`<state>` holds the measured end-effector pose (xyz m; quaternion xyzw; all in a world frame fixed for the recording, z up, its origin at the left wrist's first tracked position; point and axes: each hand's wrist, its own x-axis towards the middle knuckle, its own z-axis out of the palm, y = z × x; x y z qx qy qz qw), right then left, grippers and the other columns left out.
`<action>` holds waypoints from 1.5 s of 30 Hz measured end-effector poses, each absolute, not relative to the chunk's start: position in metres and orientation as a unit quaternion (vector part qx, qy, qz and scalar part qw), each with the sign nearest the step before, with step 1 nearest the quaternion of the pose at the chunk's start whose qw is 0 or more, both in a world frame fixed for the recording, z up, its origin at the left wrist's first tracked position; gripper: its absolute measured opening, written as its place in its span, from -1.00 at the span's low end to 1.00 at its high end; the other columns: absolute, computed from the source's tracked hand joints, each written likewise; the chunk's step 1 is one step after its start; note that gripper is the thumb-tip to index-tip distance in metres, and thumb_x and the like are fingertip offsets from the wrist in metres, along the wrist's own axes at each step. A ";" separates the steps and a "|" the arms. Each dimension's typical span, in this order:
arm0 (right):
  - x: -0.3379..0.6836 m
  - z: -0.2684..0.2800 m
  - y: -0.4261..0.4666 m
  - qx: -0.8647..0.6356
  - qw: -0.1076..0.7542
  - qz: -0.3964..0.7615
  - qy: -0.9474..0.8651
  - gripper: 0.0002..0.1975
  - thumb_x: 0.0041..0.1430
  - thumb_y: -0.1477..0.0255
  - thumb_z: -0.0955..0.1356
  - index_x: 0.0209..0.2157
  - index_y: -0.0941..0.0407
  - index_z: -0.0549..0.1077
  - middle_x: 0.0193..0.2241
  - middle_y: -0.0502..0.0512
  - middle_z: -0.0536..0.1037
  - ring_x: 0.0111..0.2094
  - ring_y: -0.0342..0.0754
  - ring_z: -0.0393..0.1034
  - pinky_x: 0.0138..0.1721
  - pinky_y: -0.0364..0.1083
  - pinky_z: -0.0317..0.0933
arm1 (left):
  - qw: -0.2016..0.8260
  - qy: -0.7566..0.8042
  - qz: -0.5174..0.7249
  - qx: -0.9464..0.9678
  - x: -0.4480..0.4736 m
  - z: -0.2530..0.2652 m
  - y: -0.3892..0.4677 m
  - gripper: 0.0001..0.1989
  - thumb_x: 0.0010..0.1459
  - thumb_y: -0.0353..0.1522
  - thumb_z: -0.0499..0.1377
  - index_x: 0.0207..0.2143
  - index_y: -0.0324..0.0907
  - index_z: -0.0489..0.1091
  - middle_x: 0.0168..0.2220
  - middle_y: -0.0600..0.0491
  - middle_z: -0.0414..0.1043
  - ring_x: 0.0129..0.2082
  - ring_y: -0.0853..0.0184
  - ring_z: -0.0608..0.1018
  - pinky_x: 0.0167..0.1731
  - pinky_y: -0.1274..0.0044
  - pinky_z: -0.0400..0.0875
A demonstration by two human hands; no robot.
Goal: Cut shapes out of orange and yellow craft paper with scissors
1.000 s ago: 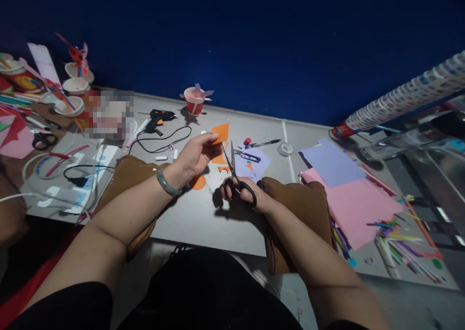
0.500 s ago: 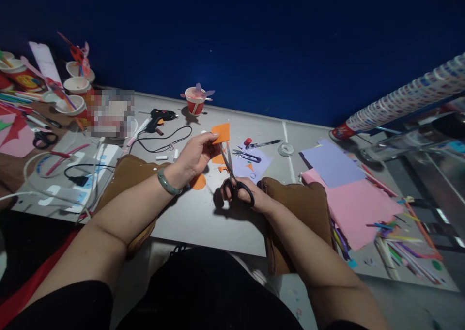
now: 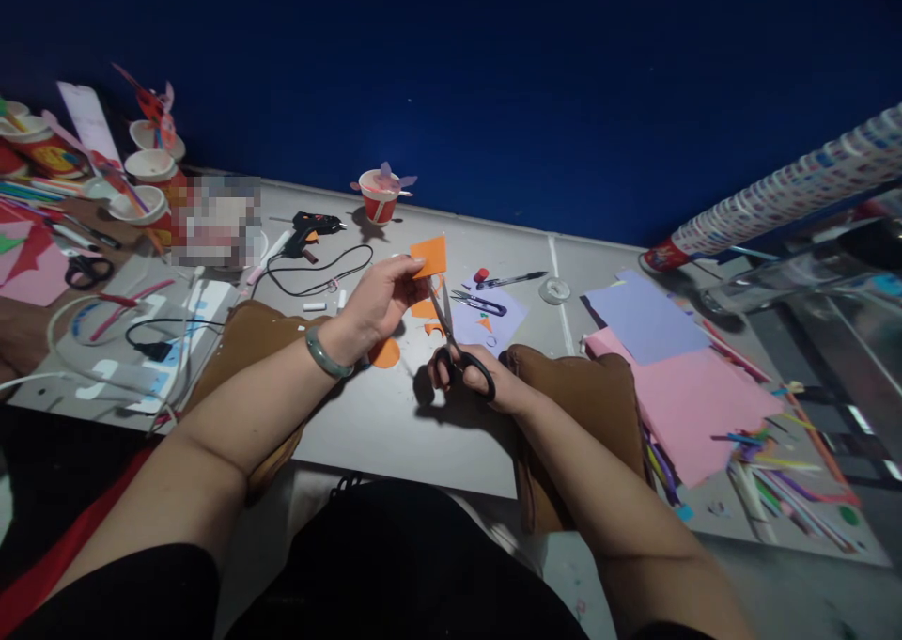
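Observation:
My left hand (image 3: pixel 386 300) pinches a small orange piece of paper (image 3: pixel 429 256) above the table. My right hand (image 3: pixel 485 377) grips black-handled scissors (image 3: pixel 461 363), fingers through the loops. Their blades point away from me, slightly apart, with the tips at the paper's lower edge; whether they touch it I cannot tell. Below lie orange paper scraps (image 3: pixel 425 310) and an orange paper circle (image 3: pixel 385 353). Just right of the blades, thread snips (image 3: pixel 480 303) rest on a purple sheet (image 3: pixel 511 316), close to a pen (image 3: pixel 518 279) and a red cap (image 3: pixel 481 273).
A black glue gun (image 3: pixel 310 231) with a looped cord lies left of centre. Behind it stands a decorated paper cup (image 3: pixel 379 198). To the right are a tape roll (image 3: pixel 554 289), pink sheets (image 3: pixel 705 400) and a long stack of cups (image 3: pixel 775 189). Brown cushions (image 3: pixel 574 396) lie under my forearms.
Both hands stay almost in place. The scissor blades appear slightly closer together than before, and the orange paper has barely moved.

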<state>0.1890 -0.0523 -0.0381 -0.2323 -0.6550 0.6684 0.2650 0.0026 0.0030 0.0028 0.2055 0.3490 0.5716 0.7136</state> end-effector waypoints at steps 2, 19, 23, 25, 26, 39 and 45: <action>0.189 -0.037 -0.052 -0.228 0.266 0.672 -0.653 -0.34 0.10 -0.21 0.31 -0.43 0.18 0.38 -0.46 0.10 0.45 -0.43 -0.11 0.30 -0.38 -0.12 0.15 | 0.712 0.342 0.573 0.221 0.002 0.000 0.003 -0.77 0.00 -0.51 0.27 -0.57 -0.20 0.25 -0.57 0.18 0.30 -0.55 0.48 0.45 -0.41 0.59 0.39; 0.190 -0.045 -0.053 -0.222 0.309 0.664 -0.644 -0.35 0.15 -0.22 0.27 -0.43 0.15 0.37 -0.44 0.10 0.47 -0.42 -0.09 0.30 -0.35 -0.08 0.15 | 0.703 0.330 0.559 0.292 0.001 -0.005 0.003 -0.74 -0.05 -0.42 0.33 -0.57 -0.22 0.26 -0.53 0.17 0.26 -0.48 0.48 0.42 -0.35 0.58 0.41; 0.191 -0.048 -0.053 -0.212 0.327 0.666 -0.635 -0.36 0.15 -0.21 0.26 -0.40 0.15 0.39 -0.42 0.10 0.48 -0.42 -0.09 0.31 -0.35 -0.08 0.16 | 0.711 0.333 0.540 0.304 0.003 -0.006 0.001 -0.71 -0.06 -0.40 0.36 -0.57 -0.23 0.25 -0.52 0.16 0.28 -0.48 0.50 0.43 -0.36 0.61 0.40; 0.191 -0.050 -0.052 -0.204 0.335 0.671 -0.630 -0.37 0.16 -0.21 0.26 -0.40 0.14 0.39 -0.41 0.10 0.49 -0.42 -0.08 0.31 -0.35 -0.08 0.16 | 0.716 0.334 0.531 0.305 0.004 -0.006 -0.001 -0.70 -0.06 -0.39 0.37 -0.56 -0.23 0.26 -0.51 0.15 0.31 -0.48 0.51 0.43 -0.37 0.63 0.38; 0.191 -0.050 -0.052 -0.200 0.338 0.673 -0.626 -0.37 0.16 -0.21 0.26 -0.40 0.14 0.39 -0.40 0.10 0.49 -0.42 -0.09 0.31 -0.34 -0.08 0.17 | 0.721 0.332 0.527 0.304 0.004 -0.005 -0.001 -0.70 -0.06 -0.39 0.38 -0.55 -0.23 0.26 -0.51 0.14 0.32 -0.48 0.51 0.44 -0.37 0.63 0.37; 0.189 -0.050 -0.052 -0.153 0.379 0.705 -0.579 -0.38 0.18 -0.21 0.24 -0.37 0.13 0.40 -0.37 0.10 0.47 -0.41 -0.10 0.28 -0.36 -0.08 0.20 | 0.755 0.303 0.489 0.316 0.010 -0.013 -0.007 -0.67 -0.05 -0.28 0.45 -0.42 -0.25 0.37 -0.47 0.11 0.45 -0.50 0.51 0.47 -0.37 0.59 0.39; 0.189 -0.048 -0.052 -0.143 0.386 0.712 -0.568 -0.39 0.19 -0.20 0.23 -0.36 0.11 0.41 -0.38 0.09 0.47 -0.40 -0.08 0.27 -0.35 -0.08 0.19 | 0.752 0.306 0.474 0.341 0.012 -0.014 -0.009 -0.61 -0.11 -0.22 0.48 -0.38 -0.27 0.42 -0.46 0.11 0.46 -0.51 0.52 0.46 -0.37 0.58 0.40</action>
